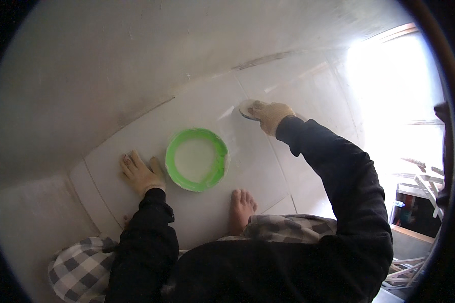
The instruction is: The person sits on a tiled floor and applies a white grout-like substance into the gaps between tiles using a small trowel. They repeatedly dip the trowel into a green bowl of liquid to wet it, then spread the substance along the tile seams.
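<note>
My left hand [142, 174], in a beige work glove, rests flat on the pale tiled floor [247, 166] with its fingers spread. Just right of it stands a bright green round basin [221, 174], holding a milky white liquid or thin paste, with white smears on its inner wall. Farther off to the right, my right hand [275, 116], gloved the same way, is closed on an oval whitish pad [247, 107] with a dark lower edge. That pad is at the floor tiles close to a joint line; its underside is hidden.
A grey wall [111, 65] rises along the far side and meets the floor at a rough edge. My bare foot [241, 207] stands near the basin. At the right a bright opening [404, 86] glares, with wooden strips [407, 270] and clutter beyond it.
</note>
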Demonstrator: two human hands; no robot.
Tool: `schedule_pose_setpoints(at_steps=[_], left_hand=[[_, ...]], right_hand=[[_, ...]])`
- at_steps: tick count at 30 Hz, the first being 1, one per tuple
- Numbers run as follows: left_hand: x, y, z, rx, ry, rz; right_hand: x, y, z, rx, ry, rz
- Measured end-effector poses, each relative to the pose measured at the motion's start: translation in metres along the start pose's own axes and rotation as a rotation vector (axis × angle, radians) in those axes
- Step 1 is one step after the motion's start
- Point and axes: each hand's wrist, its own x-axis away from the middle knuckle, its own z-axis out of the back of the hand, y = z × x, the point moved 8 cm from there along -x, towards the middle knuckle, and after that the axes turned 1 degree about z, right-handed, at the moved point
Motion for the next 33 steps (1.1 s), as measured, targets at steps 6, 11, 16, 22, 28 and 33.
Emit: schedule_pose_setpoints(at_steps=[6,11,16,22,28,33], left_hand=[[-0.002,-0.005,0.005,-0.008,0.004,-0.001],[0.009,-0.020,-0.006,0.004,-0.010,0.003],[0.004,-0.015,-0.019,0.171,0.033,-0.033],[-0.029,-0.005,-0.013,0.716,0.043,-0.055],[-0.047,0.079,-0.032,1.687,-0.677,-0.116],[-0.023,0.103,-0.034,1.532,-0.997,-0.181]], right_hand=[[-0.017,0.005,0.026,0.011,0.053,-0.068],[-0.009,-0.018,-0.009,-0.041,-0.092,-0.101],[0.007,-0.017,-0.014,-0.175,0.136,-0.251],[0.011,-0.016,-0.025,-0.265,0.097,-0.276],[0.009,-0.009,-0.046,-0.183,0.018,-0.268],[0.011,-0.018,-0.075,-0.129,-0.085,-0.228]])
